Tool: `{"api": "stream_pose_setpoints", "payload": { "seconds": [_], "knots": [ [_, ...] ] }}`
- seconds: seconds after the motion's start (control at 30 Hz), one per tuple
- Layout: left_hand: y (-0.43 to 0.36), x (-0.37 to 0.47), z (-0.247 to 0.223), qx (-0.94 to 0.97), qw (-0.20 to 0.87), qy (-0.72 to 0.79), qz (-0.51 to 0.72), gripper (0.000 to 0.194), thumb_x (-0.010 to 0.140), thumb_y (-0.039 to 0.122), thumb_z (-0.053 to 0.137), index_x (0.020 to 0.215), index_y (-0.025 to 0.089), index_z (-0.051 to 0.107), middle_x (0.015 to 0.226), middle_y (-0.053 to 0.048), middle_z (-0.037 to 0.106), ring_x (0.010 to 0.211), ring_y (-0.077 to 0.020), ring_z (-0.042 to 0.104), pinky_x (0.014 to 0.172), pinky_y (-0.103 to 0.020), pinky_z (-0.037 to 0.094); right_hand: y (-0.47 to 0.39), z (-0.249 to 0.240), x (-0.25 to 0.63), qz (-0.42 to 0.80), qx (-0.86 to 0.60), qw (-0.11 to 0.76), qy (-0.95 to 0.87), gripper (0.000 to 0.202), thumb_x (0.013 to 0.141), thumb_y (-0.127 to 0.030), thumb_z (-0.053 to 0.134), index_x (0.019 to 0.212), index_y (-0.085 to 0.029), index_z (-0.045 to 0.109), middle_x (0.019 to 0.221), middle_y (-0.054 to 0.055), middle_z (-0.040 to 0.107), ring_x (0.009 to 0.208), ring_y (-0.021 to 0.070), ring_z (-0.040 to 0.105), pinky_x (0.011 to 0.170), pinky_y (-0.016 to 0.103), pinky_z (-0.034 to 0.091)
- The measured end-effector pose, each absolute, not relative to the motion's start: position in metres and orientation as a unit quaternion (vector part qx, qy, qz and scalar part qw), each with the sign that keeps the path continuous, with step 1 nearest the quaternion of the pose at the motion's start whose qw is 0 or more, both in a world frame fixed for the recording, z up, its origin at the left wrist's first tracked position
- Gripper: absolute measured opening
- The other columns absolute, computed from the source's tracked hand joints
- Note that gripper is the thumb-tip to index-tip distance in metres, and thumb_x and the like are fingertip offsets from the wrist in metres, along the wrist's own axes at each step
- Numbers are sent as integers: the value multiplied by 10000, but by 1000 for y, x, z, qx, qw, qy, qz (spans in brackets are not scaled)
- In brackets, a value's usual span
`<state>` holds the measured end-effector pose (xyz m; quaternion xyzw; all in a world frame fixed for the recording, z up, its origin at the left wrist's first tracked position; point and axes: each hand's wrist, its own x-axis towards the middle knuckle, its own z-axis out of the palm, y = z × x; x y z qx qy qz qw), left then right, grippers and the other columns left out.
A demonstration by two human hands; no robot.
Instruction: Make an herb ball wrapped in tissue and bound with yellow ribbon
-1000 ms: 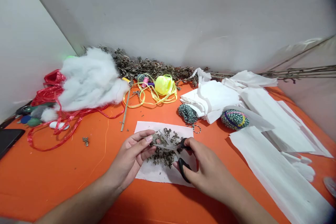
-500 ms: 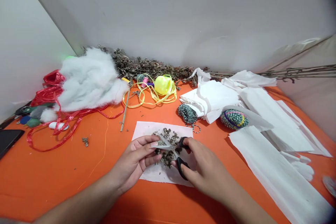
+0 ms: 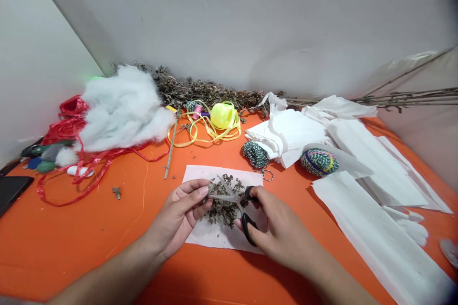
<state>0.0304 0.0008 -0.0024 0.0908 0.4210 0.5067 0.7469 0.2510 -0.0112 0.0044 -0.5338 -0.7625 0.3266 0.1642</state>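
My right hand (image 3: 277,224) has its thumb and fingers in the black handles of a pair of scissors (image 3: 231,198), whose blades stand apart and point left. Close to the blade tips is my left hand (image 3: 186,209), thumb and fingertips pressed together; what they pinch, if anything, is too small to make out. Beneath the scissors, crumbled dried plant bits (image 3: 223,214) lie heaped on a white cloth sheet (image 3: 207,239).
White fluff (image 3: 123,109) and red ribbon (image 3: 102,174) lie at the left. Yellow ribbon (image 3: 222,116), dried stalks (image 3: 200,88) and a green cord bundle (image 3: 255,155) are behind the sheet. White cloth pieces (image 3: 375,228) and a wound cord ball (image 3: 319,162) lie right.
My left hand has shifted slightly left, away from the scissors. More of the plant bits shows between my hands. My right hand with the scissors has hardly moved.
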Motion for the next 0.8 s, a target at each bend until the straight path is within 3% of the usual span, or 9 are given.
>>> {"api": "stream_pose_setpoints", "payload": {
  "seconds": [0.43, 0.8],
  "knots": [
    [-2, 34, -4, 94, 778, 424, 454, 300, 530, 149, 943, 762, 123, 755, 702, -14, 737, 595, -96, 704, 598, -147, 621, -12, 3, 250, 337, -510, 160, -775, 152, 892, -267, 570, 939, -225, 432, 876, 26, 585, 754, 195, 516, 643, 304, 389],
    [-5, 36, -3, 103, 778, 445, 432, 346, 455, 181, 969, 729, 135, 764, 695, -29, 756, 588, -114, 714, 572, -148, 608, -17, 5, 248, 334, -501, 181, -778, 204, 841, -267, 598, 973, -214, 451, 904, 41, 586, 774, 204, 524, 665, 320, 409]
  ]
}}
